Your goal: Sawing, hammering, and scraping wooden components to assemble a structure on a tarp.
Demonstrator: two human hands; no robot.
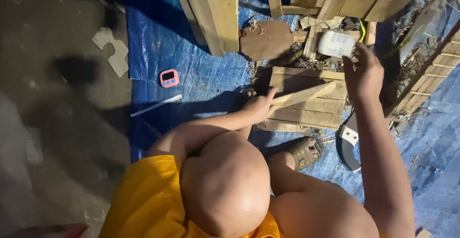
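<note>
The left hand [261, 106] is closed around the near end of a thin wooden stick [306, 94]. The stick lies across a small slatted wooden pallet [306, 116] that rests on the blue tarp [191, 75]. Its long axis goes from the left hand up and to the right at a slight angle, so the free end points toward the right hand [364, 72]. The right hand is raised above the far right corner of the pallet, with the fingers spread and loose, and it holds nothing. Just beyond its fingertips lies a white plastic container [337, 44]; I cannot tell if the fingers touch it. So the right hand is clearly nearer to the container, and the left hand is the only one on the stick. A curved blade [347, 144] lies on the tarp, near a sandal [303, 152] and under the right forearm.
</note>
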